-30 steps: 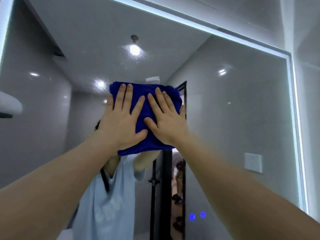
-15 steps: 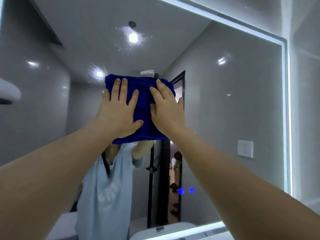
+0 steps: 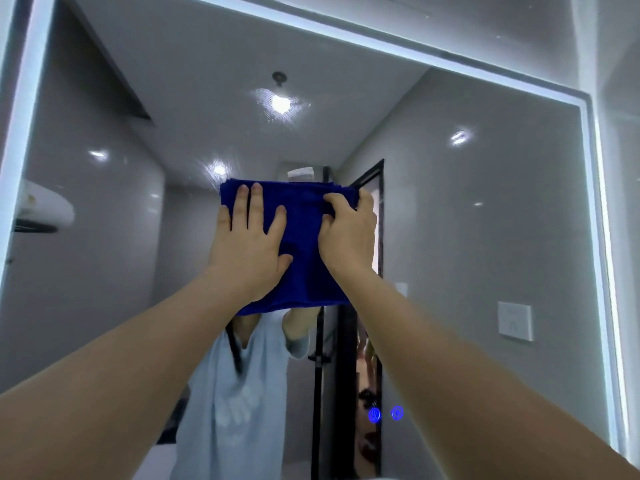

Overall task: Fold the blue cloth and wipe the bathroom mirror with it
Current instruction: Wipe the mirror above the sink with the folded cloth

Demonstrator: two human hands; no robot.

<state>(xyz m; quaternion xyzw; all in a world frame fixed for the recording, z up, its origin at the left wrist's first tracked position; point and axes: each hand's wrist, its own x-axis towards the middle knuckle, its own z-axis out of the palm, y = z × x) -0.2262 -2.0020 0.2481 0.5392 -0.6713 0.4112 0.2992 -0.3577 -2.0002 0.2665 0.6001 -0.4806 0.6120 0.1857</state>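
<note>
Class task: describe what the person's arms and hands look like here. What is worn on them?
The left hand and right hand are bare: no gloves, rings or watch show. The left forearm and right forearm are uncovered. The mirror reflects a pale blue short-sleeved T-shirt.

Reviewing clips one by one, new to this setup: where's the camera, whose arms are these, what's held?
No machine: a person wears one camera on the head, so the arms are their own. A folded blue cloth lies against the bathroom mirror. The left hand presses it flat with straight fingers; the right hand grips its upper right edge with curled fingers. The pale-shirted figure is their reflection. Two blue lights glow low on the glass.
</note>
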